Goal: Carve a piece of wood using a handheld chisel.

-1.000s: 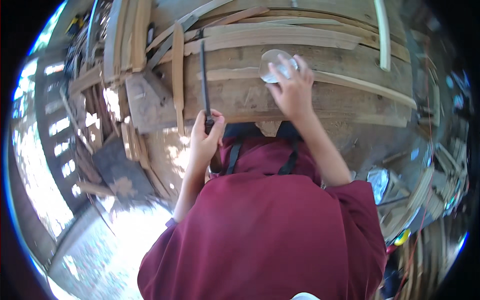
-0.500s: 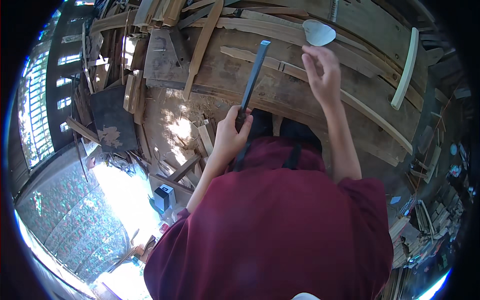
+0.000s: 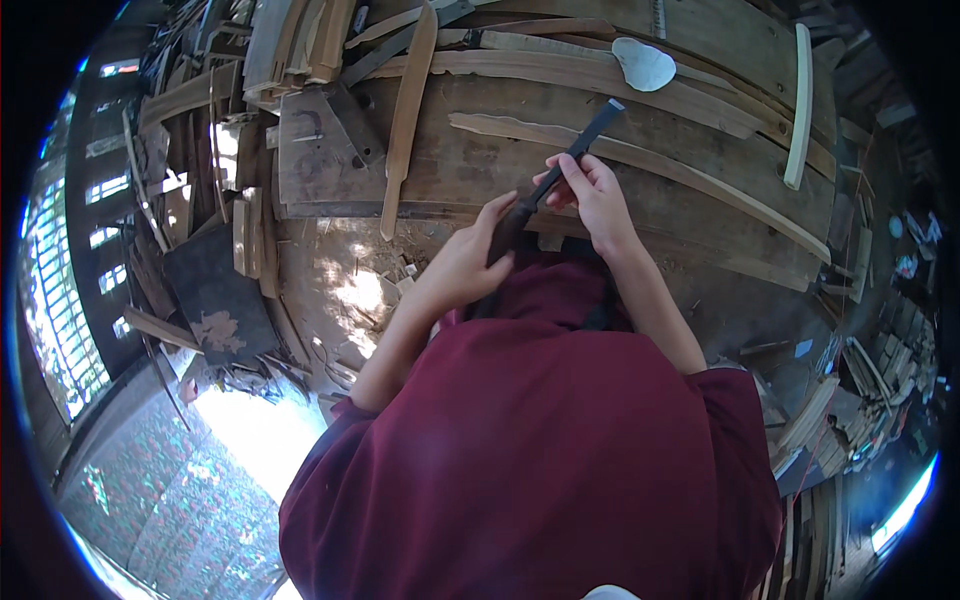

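Note:
A chisel (image 3: pixel 598 124) with a flat steel blade and a dark handle slants up to the right in front of me. My right hand (image 3: pixel 597 205) pinches the blade between thumb and fingers, about midway along it. Around the handle's near end, my left hand (image 3: pixel 462 262) is loosely closed, fingers on its left side and thumb by its lower end. The bright cutting end points away, over the wooden bench (image 3: pixel 330 190). Just beyond the tip, a white rounded piece (image 3: pixel 645 65) lies on the boards; its kind is unclear.
A long pale wood strip (image 3: pixel 690 172) runs across the bench, and a tapered brown slat (image 3: pixel 408 120) overhangs its front edge at left. Another pale strip (image 3: pixel 799 110) lies at far right. Stacked offcuts (image 3: pixel 255 230) and a dark panel (image 3: pixel 215 290) stand to the left.
My right hand has come down and left from near the white piece and taken hold of the blade. The chisel has tilted to the right, and my left hand's hold looks looser.

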Available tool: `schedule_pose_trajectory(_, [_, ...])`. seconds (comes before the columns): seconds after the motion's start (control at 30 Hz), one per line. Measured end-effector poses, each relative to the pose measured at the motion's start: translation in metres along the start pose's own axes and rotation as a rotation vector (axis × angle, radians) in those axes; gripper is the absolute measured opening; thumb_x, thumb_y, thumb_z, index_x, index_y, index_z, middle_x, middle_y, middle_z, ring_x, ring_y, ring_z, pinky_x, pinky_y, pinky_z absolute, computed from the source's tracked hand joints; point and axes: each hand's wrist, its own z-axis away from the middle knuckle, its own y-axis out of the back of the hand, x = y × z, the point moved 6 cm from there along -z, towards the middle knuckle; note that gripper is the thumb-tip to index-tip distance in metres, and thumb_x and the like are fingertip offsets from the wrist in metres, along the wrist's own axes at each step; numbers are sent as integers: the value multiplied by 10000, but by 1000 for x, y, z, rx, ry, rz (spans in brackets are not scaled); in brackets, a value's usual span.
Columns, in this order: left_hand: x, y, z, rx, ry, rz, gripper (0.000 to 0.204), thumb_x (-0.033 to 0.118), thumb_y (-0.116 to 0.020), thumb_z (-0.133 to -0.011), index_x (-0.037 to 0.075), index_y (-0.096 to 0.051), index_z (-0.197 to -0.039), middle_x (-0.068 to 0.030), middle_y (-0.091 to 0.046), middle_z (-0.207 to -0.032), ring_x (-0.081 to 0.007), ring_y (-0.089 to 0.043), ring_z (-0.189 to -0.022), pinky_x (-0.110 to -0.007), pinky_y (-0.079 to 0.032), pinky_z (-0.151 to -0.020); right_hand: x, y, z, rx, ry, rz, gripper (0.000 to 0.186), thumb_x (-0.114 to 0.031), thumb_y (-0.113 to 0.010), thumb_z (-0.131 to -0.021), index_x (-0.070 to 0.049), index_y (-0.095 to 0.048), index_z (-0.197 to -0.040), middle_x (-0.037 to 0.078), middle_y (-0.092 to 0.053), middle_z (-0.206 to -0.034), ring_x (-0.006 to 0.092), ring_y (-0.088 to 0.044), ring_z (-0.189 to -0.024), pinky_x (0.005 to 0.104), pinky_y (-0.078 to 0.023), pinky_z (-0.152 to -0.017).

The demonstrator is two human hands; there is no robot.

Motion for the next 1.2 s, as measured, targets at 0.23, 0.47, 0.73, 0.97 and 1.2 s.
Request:
schedule_pose_trajectory(0.23, [12, 63, 22, -11, -360, -111, 656, 47, -603, -787, 34, -414, -1415, -218, -501, -1331, -392, -596, -1076, -402, -470, -927, -5, -22, -3, 77, 44, -198, 279, -271, -493, -1031, -23, -596, -1109, 148, -713, -1013, 119, -672, -747, 247, -539, -705])
schedule_pose_trajectory(0.47, [12, 95, 41, -153, -9, 118, 619, 46, -582, -831, 60, -416, -1427, -196, -598, -1202, -280, -644, -950, -344, -483, -831, -23, -50, -2, 27, 132, -184, 306, -284, -517, -1022, -4, -589, -1121, 174, -708, -1002, 168, -705, -789, 275, -557, -739])
schedule_pose_trajectory(0.73, [-27, 51, 34, 298, 113, -197, 343, 368, -657, -900, 54, -587, -1015, -203, -630, -699, -432, -632, -713, -463, -473, -628, -52, -30, 17, 77, 631, 752, 161, -156, -716, -872, -59, -730, -999, 77, -720, -1022, 191, -669, -929, 309, -519, -808])
schedule_pose_trajectory(0.97, [-30, 31, 62, 280, 324, -297, 408, 435, -600, -932, 80, -601, -1133, -209, -659, -766, -406, -655, -743, -440, -483, -643, -67, 85, 6, 391, 674, 1394, 354, -333, -775, -782, -117, -686, -1047, 62, -667, -1015, 275, -618, -981, 406, -481, -849])
schedule_pose_trajectory(1.2, [-20, 1, 68, 339, 320, -219, 505, 396, -591, -947, 200, -469, -1397, -189, -696, -891, -396, -673, -794, -432, -512, -693, -64, 92, -9, 290, 637, 1307, 305, -277, -790, -767, -108, -675, -995, 62, -651, -907, 258, -606, -894, 393, -481, -822])
